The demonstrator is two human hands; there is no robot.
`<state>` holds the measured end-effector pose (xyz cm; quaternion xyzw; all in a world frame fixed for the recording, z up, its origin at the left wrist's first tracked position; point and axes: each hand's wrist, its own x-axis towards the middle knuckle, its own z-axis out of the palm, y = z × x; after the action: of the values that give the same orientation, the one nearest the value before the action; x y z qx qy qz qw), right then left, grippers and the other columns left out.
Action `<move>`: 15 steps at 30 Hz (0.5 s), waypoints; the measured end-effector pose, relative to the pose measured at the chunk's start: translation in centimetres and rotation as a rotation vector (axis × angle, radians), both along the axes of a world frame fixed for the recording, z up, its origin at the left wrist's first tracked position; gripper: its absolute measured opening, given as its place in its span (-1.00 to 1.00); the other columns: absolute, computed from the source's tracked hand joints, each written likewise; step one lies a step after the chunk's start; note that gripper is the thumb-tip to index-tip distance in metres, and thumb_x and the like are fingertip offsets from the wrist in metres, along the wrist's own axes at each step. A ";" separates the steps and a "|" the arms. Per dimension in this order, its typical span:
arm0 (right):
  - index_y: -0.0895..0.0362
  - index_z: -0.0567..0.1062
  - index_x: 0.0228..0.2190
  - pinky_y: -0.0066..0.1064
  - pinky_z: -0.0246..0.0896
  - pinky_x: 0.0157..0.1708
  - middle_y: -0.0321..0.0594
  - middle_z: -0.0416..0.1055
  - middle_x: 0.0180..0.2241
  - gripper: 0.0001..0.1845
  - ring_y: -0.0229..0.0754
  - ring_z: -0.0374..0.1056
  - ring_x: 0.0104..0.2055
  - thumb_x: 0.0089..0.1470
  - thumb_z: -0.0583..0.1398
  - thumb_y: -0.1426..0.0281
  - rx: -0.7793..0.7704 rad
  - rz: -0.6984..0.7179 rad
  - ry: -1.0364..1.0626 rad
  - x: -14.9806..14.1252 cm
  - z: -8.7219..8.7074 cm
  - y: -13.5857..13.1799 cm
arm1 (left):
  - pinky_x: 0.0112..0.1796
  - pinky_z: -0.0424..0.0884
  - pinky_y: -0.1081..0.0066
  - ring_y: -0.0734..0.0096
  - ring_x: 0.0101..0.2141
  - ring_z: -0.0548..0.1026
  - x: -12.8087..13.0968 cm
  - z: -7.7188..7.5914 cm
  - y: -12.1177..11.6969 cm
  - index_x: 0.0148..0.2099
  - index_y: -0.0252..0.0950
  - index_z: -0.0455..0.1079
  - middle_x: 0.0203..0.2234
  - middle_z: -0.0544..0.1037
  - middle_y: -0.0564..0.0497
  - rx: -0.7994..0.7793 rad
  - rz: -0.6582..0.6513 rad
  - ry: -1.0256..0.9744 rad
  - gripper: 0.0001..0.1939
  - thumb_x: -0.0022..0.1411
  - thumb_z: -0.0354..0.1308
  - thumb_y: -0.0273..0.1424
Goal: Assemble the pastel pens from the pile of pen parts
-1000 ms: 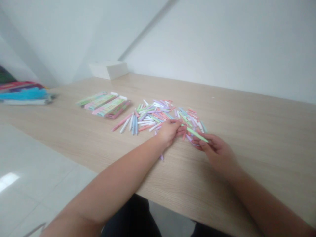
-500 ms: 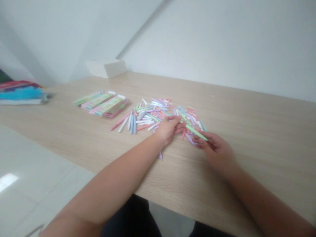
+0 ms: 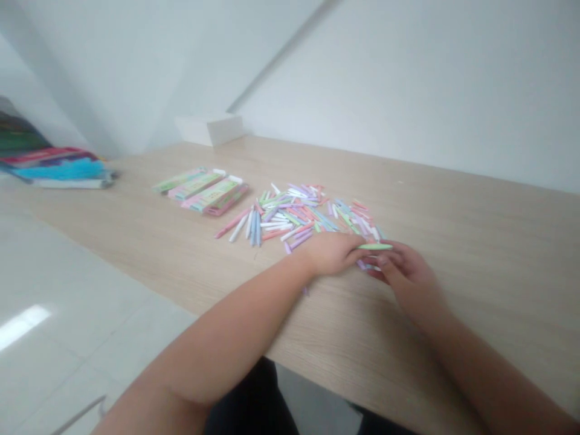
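Note:
A light green pen (image 3: 376,246) lies level between my two hands. My left hand (image 3: 334,252) pinches its left end, with the back of the hand turned to me and most of its fingertips hidden. My right hand (image 3: 410,278) has its fingers curled around the other end, thumb toward me. Just beyond both hands spreads a loose heap of pastel pens (image 3: 290,211) in white, purple, pink, blue and green. Part of a purple pen shows beneath my left forearm.
Several flat pastel packs (image 3: 211,194) lie left of the heap. A white box (image 3: 211,128) stands by the wall at the back. Red and blue bags (image 3: 67,166) are piled at far left. The wooden table's (image 3: 489,266) front edge runs below my forearms.
My left hand has moved right, closer to my right hand. The green pen has turned from slanting to nearly level. The view has shifted slightly left.

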<state>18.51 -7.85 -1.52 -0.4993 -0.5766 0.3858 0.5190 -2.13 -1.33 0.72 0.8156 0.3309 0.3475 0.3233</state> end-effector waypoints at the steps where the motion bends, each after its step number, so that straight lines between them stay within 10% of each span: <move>1: -0.03 0.40 0.07 -0.09 0.59 -0.12 -0.07 0.55 0.01 -0.41 -0.01 0.58 -0.08 0.10 0.34 -0.02 0.000 0.001 -0.003 0.0 -0.2 0.1 | 0.12 0.28 0.22 -0.01 -0.05 0.53 -0.4 0.1 0.4 -0.17 -0.17 0.53 -0.25 0.62 -0.15 0.022 0.093 0.014 -0.75 0.34 0.14 -0.15; 7: -0.01 0.32 0.14 -0.20 0.57 -0.22 0.03 0.44 0.12 -0.31 -0.06 0.55 -0.11 0.11 0.33 -0.03 0.020 0.083 -0.137 0.0 -1.6 0.4 | 0.06 0.34 0.07 -0.14 0.04 0.50 -7.6 2.3 3.5 0.09 -0.35 0.37 0.03 0.50 -0.39 0.001 0.852 0.356 -0.59 0.41 -0.06 -0.18; 15: -0.03 0.30 0.18 -0.12 0.55 -0.08 0.08 0.30 0.23 -0.39 0.03 0.48 0.06 0.18 0.28 0.07 -0.006 0.182 -0.329 0.1 -2.1 -0.1 | 0.14 0.24 -0.12 -0.43 0.21 0.29 -14.4 0.1 5.9 0.31 -0.56 0.26 0.26 0.29 -0.56 -0.107 1.134 0.748 -0.24 0.31 -0.02 -0.04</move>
<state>18.57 -7.97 -3.64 -0.5029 -0.6953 0.3462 0.3792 -16.55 4.56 0.80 0.5642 0.8135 0.1411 -0.0049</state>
